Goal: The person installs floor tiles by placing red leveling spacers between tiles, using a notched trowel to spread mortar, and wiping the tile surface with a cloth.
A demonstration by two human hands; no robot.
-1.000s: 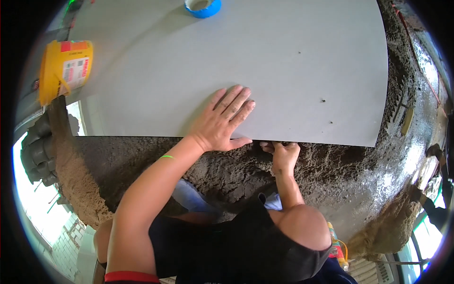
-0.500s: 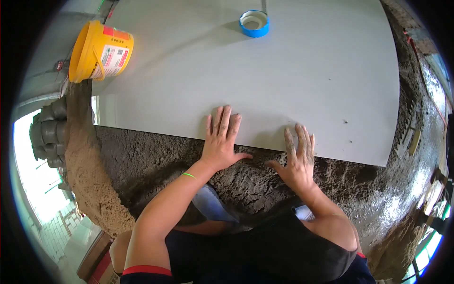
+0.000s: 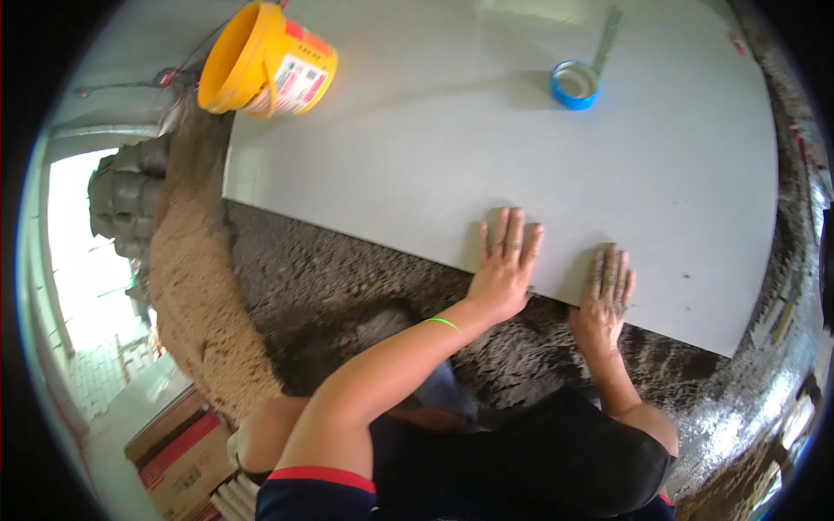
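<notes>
A large grey tile point(image 3: 391, 165) lies over dark, lumpy mortar. My left hand point(image 3: 504, 265) rests on its near edge with the fingers stretched out flat over the surface. To the right, my right hand point(image 3: 606, 291) also lies on the near edge, fingers extended and smeared with grey mud, thumb largely out of sight. Neither hand grips anything. Farther back on the tile sits a blue ring point(image 3: 575, 85) like a roll of tape, with a greenish strip behind it.
A yellow bucket point(image 3: 300, 74) tips over the tile's far left corner. Dark mortar point(image 3: 304, 260) borders the near edge, with a ridge of brown sand point(image 3: 195, 304) at left. Cardboard boxes point(image 3: 187, 460) lie at lower left. Wet, shiny ground point(image 3: 730, 434) is on the right.
The view has shifted, so tile, bucket and blue ring appear farther right. Both hands stay flat at the tile's near edge; their thumbs, spread before, are now tucked in or hidden.
</notes>
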